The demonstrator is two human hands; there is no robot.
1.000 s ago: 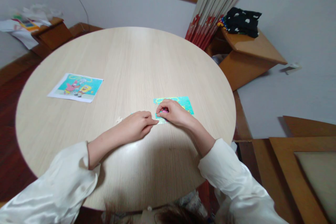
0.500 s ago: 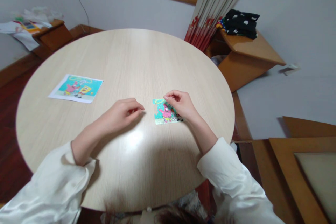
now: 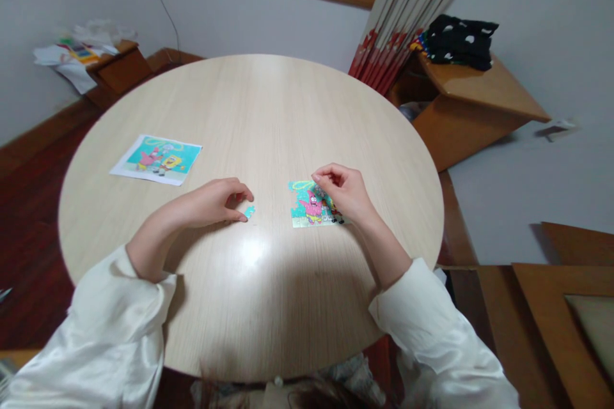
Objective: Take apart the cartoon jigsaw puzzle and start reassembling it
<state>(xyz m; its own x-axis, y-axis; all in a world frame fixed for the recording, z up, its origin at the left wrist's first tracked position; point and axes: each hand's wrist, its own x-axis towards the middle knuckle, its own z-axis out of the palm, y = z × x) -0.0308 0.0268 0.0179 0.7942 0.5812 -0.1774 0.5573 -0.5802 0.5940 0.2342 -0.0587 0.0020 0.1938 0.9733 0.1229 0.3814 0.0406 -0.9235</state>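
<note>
A small cartoon jigsaw puzzle (image 3: 309, 206) lies on the round wooden table (image 3: 259, 108). My right hand (image 3: 343, 190) rests over the puzzle's right part with fingers curled in a pinch at its top edge; what it holds is hidden. A loose turquoise puzzle piece (image 3: 249, 211) lies on the table left of the puzzle. My left hand (image 3: 215, 199) is beside that piece, fingers curled, fingertips just touching or nearly touching it.
A printed reference picture (image 3: 157, 159) lies at the table's left. Folded curtains (image 3: 407, 6) hang behind the table. A wooden side table (image 3: 474, 99) with dark clothing (image 3: 458, 41) stands at the right, and a low cabinet (image 3: 118, 67) with papers at the far left.
Both hands drew apart from the puzzle's lower left edge. My left hand moved left and a turquoise piece now lies by its fingertips. My right hand shifted onto the puzzle's right side.
</note>
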